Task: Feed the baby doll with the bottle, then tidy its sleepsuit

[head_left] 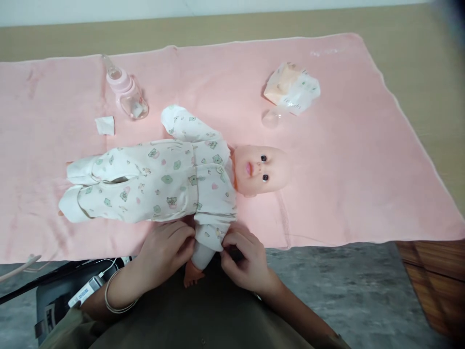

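A baby doll [261,169] lies on its back on a pink blanket [345,160], head to the right. It wears a white patterned outfit [163,179]. The doll's near arm points toward me, its small hand [192,274] bare beyond the blanket's edge. My right hand [247,257] pinches the right side of the folded-up sleeve [214,232] on that arm. My left hand [163,254] is closed at the sleeve's left side, thumb and fingertips against the cloth. The doll's far sleeve [189,123] is stretched out, with no hand showing from it.
A pink-topped baby bottle [127,92] and a small white cloth piece [105,125] lie at upper left. Beyond the doll's head are a printed plastic packet [292,87] and a clear dome-shaped piece [271,118]. Below the table's near edge sits a dark case [54,295] with cables.
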A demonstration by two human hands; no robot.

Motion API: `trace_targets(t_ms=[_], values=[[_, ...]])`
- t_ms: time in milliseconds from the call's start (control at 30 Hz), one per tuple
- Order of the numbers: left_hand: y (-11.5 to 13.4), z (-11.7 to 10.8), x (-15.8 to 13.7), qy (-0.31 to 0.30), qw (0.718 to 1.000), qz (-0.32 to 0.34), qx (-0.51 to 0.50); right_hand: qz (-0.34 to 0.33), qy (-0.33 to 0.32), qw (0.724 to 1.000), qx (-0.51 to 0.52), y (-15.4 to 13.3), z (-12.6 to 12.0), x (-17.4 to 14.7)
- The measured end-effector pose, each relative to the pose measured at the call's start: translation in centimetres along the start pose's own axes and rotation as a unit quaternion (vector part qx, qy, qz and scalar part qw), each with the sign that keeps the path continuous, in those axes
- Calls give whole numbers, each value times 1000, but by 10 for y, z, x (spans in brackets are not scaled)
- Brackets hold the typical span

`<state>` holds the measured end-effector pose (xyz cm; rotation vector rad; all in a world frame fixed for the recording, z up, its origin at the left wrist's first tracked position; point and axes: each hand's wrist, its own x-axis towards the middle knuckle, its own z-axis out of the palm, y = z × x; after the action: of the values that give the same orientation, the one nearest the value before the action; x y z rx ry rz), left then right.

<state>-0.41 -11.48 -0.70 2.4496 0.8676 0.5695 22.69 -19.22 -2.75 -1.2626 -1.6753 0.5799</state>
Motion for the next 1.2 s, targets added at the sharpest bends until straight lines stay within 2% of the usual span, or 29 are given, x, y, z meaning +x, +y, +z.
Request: trace_targets(t_ms=[333, 633, 800, 933, 1033, 1200], values=[[4, 0, -13, 12, 999, 9, -37, -10, -26, 1000, -5, -7, 5, -8], [12, 0, -23, -18, 999, -9, -34, -28, -67, 997, 9, -12, 10, -17], [13, -3, -31, -73, 997, -8, -3, -29, -104, 994, 34, -13, 12, -22], [11, -7, -36, -133, 991, -14, 1, -4, -152, 986, 67, -13, 14, -26], [11, -12, -35, -220, 975, -18, 14, 16, -195, 977, 89, -13, 17, -30], [17, -20, -27, -384, 922, -45, 35, 67, -287, 951, 97, -13, 19, -35]])
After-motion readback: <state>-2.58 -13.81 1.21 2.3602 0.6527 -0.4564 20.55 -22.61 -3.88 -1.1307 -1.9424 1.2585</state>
